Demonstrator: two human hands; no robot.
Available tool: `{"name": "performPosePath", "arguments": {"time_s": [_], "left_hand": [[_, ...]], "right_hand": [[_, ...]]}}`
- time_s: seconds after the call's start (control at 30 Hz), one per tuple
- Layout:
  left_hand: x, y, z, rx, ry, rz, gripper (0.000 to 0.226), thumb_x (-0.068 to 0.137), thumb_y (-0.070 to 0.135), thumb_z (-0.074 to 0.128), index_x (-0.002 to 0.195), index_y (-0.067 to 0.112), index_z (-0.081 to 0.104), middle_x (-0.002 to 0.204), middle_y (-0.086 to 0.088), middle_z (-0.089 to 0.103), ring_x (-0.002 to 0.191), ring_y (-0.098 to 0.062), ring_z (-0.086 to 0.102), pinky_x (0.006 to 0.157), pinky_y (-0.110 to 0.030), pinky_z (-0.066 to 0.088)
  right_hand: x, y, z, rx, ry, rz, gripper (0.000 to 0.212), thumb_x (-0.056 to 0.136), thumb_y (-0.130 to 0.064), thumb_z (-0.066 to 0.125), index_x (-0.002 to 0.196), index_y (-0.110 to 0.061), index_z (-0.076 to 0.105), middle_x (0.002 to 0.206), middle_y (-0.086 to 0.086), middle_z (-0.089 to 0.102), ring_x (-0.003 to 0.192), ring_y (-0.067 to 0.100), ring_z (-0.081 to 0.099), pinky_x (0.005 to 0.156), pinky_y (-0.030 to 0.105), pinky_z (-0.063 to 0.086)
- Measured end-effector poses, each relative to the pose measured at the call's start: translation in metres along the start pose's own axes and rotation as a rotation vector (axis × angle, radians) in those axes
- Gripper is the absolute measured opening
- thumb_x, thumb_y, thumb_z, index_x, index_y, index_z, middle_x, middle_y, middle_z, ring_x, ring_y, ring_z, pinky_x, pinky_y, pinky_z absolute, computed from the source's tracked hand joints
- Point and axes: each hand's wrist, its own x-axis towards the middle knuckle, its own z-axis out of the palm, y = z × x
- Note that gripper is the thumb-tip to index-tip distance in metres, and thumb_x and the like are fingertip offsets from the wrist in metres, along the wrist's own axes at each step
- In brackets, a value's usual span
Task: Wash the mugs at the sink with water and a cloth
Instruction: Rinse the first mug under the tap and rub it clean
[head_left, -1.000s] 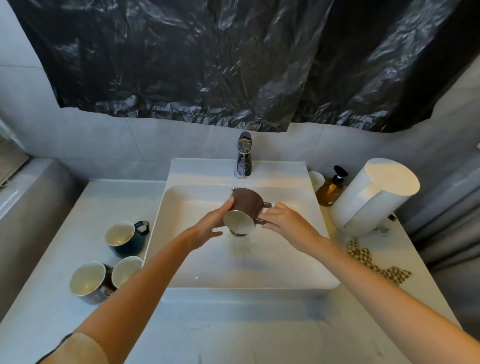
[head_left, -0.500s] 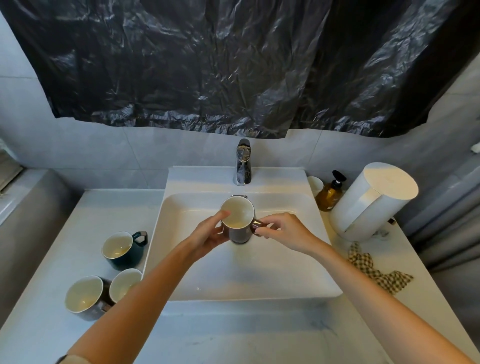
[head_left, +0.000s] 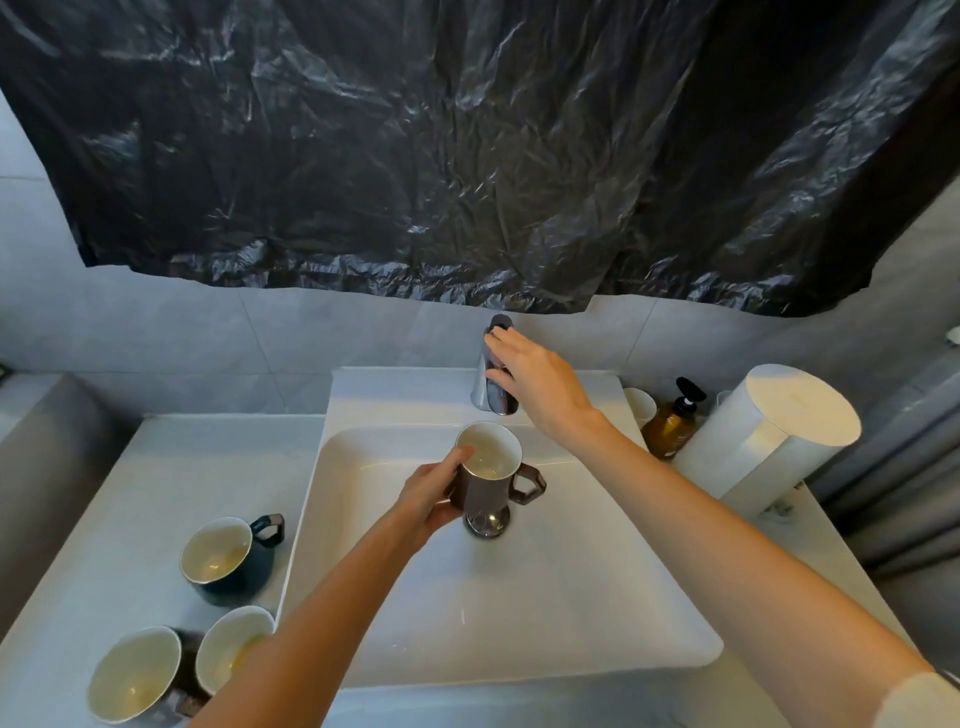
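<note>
My left hand grips a brown mug upright over the white sink, thumb on its rim, handle pointing right. The mug's white inside faces up, just below the chrome faucet. My right hand rests on the faucet, fingers laid over its lever and body. On the counter to the left stand three more mugs: a dark green one and two near the front edge, one at the far left and one partly behind my left forearm. No cloth shows in this view.
A white round bin stands right of the sink, with an amber pump bottle and a small white cup behind it. Black plastic sheeting hangs over the wall above. The metal drain sits under the mug.
My right hand let go of the mug's handle and rose to the faucet. The mug, tipped on its side a second ago, now stands upright in my left hand alone.
</note>
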Motion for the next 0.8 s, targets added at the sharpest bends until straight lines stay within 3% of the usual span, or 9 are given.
{"name": "performPosePath", "arguments": {"time_s": [0.1,0.27,0.4,0.6,0.7,0.8], "left_hand": [[0.008,0.000,0.001,-0.025,0.011,-0.016,0.031,0.087,0.038,0.067,0.097,0.010,0.057,0.097,-0.008,0.063,0.098,-0.025,0.063,0.086,-0.039,0.056],[0.024,-0.003,0.000,-0.057,0.028,0.000,0.040,0.085,0.040,0.069,0.105,0.007,0.058,0.106,-0.010,0.063,0.099,-0.025,0.063,0.087,-0.042,0.056],[0.034,-0.005,0.000,-0.026,0.019,0.034,0.045,0.084,0.041,0.070,0.110,0.007,0.059,0.109,-0.012,0.064,0.101,-0.026,0.064,0.085,-0.042,0.057],[0.042,-0.003,0.003,0.009,-0.007,0.102,0.048,0.082,0.041,0.071,0.113,0.007,0.059,0.112,-0.015,0.065,0.099,-0.024,0.066,0.080,-0.037,0.059],[0.045,-0.002,0.004,0.027,-0.006,0.130,0.053,0.082,0.044,0.071,0.118,0.009,0.055,0.115,-0.014,0.064,0.104,-0.025,0.064,0.082,-0.037,0.059],[0.049,-0.004,0.004,0.022,-0.020,0.139,0.055,0.083,0.044,0.070,0.123,0.010,0.053,0.117,-0.012,0.062,0.106,-0.026,0.062,0.085,-0.038,0.058]], "right_hand": [[0.001,0.002,0.006,-0.113,0.000,-0.027,0.045,0.102,-0.024,0.040,0.145,-0.011,0.035,0.152,0.007,0.035,0.136,0.021,0.040,0.096,0.036,0.050],[0.001,0.001,0.008,-0.177,-0.053,-0.065,0.057,0.100,-0.010,0.043,0.151,-0.007,0.018,0.160,0.010,0.015,0.148,0.021,0.014,0.105,0.033,0.041],[0.007,0.003,0.009,-0.156,-0.021,-0.044,0.057,0.100,-0.006,0.043,0.151,-0.007,0.018,0.160,0.010,0.015,0.148,0.021,0.013,0.108,0.035,0.040],[0.015,0.005,0.013,-0.199,0.075,-0.042,0.043,0.099,-0.010,0.046,0.141,-0.007,0.038,0.147,0.010,0.040,0.135,0.022,0.041,0.099,0.035,0.047],[0.017,0.008,0.020,-0.183,0.109,-0.046,0.042,0.099,-0.011,0.049,0.139,-0.006,0.040,0.145,0.010,0.044,0.132,0.022,0.045,0.098,0.034,0.049],[0.020,0.009,0.024,-0.138,0.211,-0.070,0.026,0.098,-0.009,0.049,0.123,-0.003,0.056,0.124,0.013,0.059,0.110,0.028,0.061,0.078,0.039,0.055]]}}
